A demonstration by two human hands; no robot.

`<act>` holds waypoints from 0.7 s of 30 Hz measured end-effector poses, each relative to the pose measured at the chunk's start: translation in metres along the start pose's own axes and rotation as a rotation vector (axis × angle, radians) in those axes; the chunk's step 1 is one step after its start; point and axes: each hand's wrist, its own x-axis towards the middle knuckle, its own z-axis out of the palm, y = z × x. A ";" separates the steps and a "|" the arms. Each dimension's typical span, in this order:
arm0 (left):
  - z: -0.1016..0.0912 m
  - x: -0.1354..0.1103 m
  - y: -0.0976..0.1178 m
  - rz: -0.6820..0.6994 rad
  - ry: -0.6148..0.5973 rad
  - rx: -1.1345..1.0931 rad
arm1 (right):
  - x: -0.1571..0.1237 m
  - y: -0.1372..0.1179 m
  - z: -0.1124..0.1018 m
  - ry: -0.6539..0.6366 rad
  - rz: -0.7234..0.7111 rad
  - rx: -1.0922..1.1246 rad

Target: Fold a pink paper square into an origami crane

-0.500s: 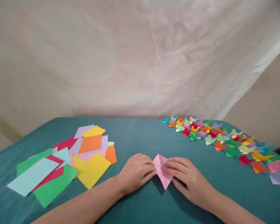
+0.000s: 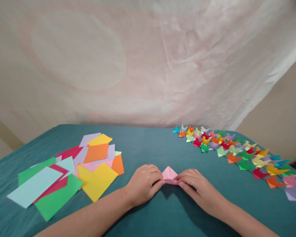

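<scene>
Between my hands is a pink piece of origami paper (image 2: 169,172), partly folded, its upper half a raised triangle and its lower edge curved toward me. My left hand (image 2: 146,181) pinches its left corner between thumb and fingers. On the other side, my right hand (image 2: 196,186) grips the right corner the same way. The fingertips cover both corners. A shadow falls on the cloth just below the paper.
Loose coloured paper sheets, among them a yellow one (image 2: 98,181) and a light blue one (image 2: 36,187), overlap at the left. Rows of small folded paper birds (image 2: 234,158) stand at the right. A teal cloth (image 2: 143,144) covers the table; a pale curtain (image 2: 138,65) hangs behind.
The pink paper's lower point, which hung toward me as part of a diamond, has folded up or under. My right fingers have moved off its face to its right corner.
</scene>
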 end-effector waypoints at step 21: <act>0.002 -0.005 0.020 0.052 -0.258 0.025 | 0.017 0.019 0.022 0.186 0.145 0.134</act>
